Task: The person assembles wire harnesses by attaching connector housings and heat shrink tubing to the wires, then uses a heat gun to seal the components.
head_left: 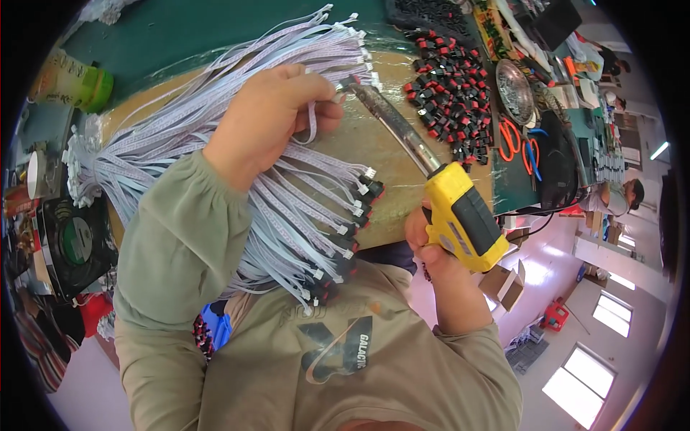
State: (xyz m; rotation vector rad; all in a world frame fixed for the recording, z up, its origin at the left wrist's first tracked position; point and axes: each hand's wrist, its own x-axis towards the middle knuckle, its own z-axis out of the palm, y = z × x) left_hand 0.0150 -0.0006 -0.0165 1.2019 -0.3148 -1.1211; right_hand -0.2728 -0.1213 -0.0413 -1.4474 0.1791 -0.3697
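My left hand (pixel 277 108) is closed, pinching the end of a white ribbon cable (pixel 313 122) between thumb and fingers. A small dark piece (pixel 350 81) sits at its fingertips, right by the tip of a yellow and black soldering gun (pixel 460 208). My right hand (pixel 435 251) is wrapped around that gun's handle, with the long metal barrel pointing up and left toward my left hand. Beneath my left hand and forearm spreads a bundle of white ribbon cables (pixel 165 147) with small white plugs. Several nearer cables end in black and red rocker switches (pixel 372 190).
A heap of loose black and red switches (pixel 453 93) lies on the brown board (pixel 392 144). Right of it are a round metal bowl (pixel 515 90), orange-handled scissors (pixel 509 140) and blue-handled pliers (pixel 532 156). At left are a green-labelled cup (pixel 83 86) and a black fan (pixel 75 244).
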